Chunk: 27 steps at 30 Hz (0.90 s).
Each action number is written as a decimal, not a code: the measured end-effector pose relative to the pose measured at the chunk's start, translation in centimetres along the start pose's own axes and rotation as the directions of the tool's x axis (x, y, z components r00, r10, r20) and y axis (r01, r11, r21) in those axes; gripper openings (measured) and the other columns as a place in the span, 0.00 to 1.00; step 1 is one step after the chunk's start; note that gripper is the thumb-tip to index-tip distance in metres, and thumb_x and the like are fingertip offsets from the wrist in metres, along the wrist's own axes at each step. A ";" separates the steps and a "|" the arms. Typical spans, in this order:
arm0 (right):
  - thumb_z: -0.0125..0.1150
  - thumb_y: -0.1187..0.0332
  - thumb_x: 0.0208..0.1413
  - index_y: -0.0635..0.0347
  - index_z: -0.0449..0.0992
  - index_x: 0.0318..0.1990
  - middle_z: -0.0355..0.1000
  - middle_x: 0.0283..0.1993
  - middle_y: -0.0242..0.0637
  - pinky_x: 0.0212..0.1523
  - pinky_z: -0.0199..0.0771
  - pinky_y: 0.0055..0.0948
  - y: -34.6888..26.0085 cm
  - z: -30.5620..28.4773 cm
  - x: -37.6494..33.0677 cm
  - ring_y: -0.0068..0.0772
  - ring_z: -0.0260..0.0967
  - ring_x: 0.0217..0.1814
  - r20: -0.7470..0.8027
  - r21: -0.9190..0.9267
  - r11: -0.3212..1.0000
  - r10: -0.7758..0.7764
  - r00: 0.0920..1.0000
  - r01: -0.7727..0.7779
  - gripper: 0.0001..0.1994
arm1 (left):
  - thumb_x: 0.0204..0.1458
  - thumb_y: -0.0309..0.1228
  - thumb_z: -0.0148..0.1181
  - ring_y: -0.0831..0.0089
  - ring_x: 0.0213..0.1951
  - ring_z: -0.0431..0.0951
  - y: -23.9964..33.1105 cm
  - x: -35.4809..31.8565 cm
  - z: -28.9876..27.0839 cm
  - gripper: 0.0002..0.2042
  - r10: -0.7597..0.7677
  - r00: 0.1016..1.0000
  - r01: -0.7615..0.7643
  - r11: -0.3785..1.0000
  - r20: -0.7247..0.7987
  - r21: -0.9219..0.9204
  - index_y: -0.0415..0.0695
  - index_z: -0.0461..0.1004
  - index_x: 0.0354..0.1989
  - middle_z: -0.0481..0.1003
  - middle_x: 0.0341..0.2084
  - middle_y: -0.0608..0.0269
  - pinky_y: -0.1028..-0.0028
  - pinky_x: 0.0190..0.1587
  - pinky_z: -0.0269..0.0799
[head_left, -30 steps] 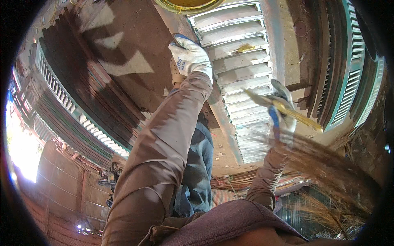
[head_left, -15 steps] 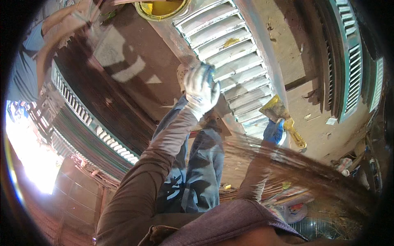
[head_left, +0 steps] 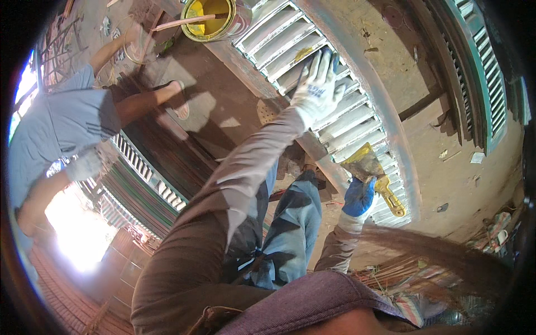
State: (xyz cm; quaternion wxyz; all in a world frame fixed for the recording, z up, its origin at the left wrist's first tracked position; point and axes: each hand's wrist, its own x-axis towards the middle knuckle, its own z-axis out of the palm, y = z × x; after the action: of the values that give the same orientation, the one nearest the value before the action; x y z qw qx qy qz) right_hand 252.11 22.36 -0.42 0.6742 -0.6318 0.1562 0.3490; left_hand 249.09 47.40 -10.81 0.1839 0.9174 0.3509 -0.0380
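Note:
My left hand (head_left: 319, 92), in a white work glove with blue on its inner side, lies over the white slats of a louvered shutter panel (head_left: 403, 134), its fingers stretched out. A yellow smear (head_left: 303, 53) marks a slat just beyond the fingertips. My right hand (head_left: 359, 199), in a blue-coated glove, is closed on a wide putty knife (head_left: 389, 195). Yellow paste coats the knife's blade, which lies over the panel's near slats. How the right fingers wrap the handle is partly hidden.
At the panel's far left stands a can (head_left: 237, 19) of yellow paste with a stick across it. Another person (head_left: 72, 120) in blue-grey clothes is at the left. Stacked shutters (head_left: 488, 84) lean at the right, more (head_left: 142, 173) at the left. A blurred brown strand crosses lower right.
My left hand has moved right and forward onto the slats, its fingers now extended. The knife sits slightly lower in view. The other person has come further into view.

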 end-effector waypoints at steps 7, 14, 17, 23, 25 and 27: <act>0.56 0.62 0.64 0.72 0.70 0.51 0.72 0.45 0.41 0.46 0.70 0.25 -2.3 0.3 -2.1 0.25 0.69 0.45 -0.063 0.046 0.998 0.037 0.997 -0.034 0.19 | 0.58 0.49 0.47 0.55 0.71 0.51 -5.6 -5.2 -2.2 0.34 0.342 0.931 -0.356 0.929 0.125 0.106 0.36 0.57 0.67 0.53 0.70 0.50 0.56 0.73 0.39; 0.57 0.62 0.64 0.71 0.74 0.44 0.73 0.39 0.38 0.41 0.68 0.23 -1.4 1.2 -2.3 0.22 0.69 0.39 -0.107 0.093 0.995 -0.009 0.994 0.019 0.16 | 0.61 0.47 0.42 0.54 0.70 0.53 -0.5 3.4 -0.3 0.32 0.294 0.951 -0.279 0.950 -0.100 0.140 0.35 0.58 0.66 0.57 0.68 0.48 0.58 0.71 0.42; 0.57 0.61 0.64 0.69 0.75 0.41 0.73 0.38 0.37 0.39 0.68 0.23 -1.6 1.0 -2.7 0.21 0.68 0.37 -0.085 0.064 0.998 0.032 0.996 -0.027 0.15 | 0.61 0.47 0.41 0.54 0.70 0.54 0.0 0.7 -0.3 0.32 0.321 0.946 -0.316 0.943 -0.037 0.105 0.35 0.58 0.66 0.55 0.69 0.48 0.57 0.72 0.39; 0.57 0.60 0.63 0.66 0.70 0.56 0.70 0.56 0.41 0.61 0.64 0.43 1.8 -2.5 -4.1 0.37 0.66 0.59 0.078 0.242 0.945 0.207 0.975 -0.220 0.20 | 0.54 0.46 0.53 0.49 0.71 0.49 -5.2 -9.5 -2.5 0.36 0.248 0.950 -0.254 0.967 0.190 0.007 0.44 0.53 0.70 0.52 0.68 0.42 0.52 0.72 0.39; 0.57 0.59 0.63 0.65 0.71 0.53 0.71 0.50 0.39 0.51 0.64 0.38 1.5 -1.4 -4.9 0.33 0.66 0.50 0.048 0.191 0.944 0.264 0.963 -0.268 0.19 | 0.55 0.47 0.50 0.50 0.72 0.45 -5.7 -12.1 -3.9 0.35 0.205 0.928 -0.225 0.974 0.311 0.030 0.44 0.54 0.70 0.50 0.70 0.45 0.50 0.72 0.34; 0.56 0.57 0.63 0.63 0.72 0.50 0.72 0.40 0.34 0.35 0.63 0.27 1.7 0.0 -5.8 0.25 0.66 0.35 -0.077 0.030 0.980 0.196 0.978 -0.194 0.18 | 0.52 0.42 0.54 0.50 0.71 0.47 -5.9 -14.0 -4.8 0.35 0.195 0.918 -0.201 0.979 0.345 -0.020 0.45 0.55 0.69 0.53 0.67 0.46 0.47 0.71 0.39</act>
State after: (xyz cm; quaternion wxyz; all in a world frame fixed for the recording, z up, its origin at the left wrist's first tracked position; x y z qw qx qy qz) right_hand 246.88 20.72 2.14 0.6371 -0.6191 0.2481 0.3864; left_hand 234.42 44.43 -5.41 0.2385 0.9286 0.2183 -0.1823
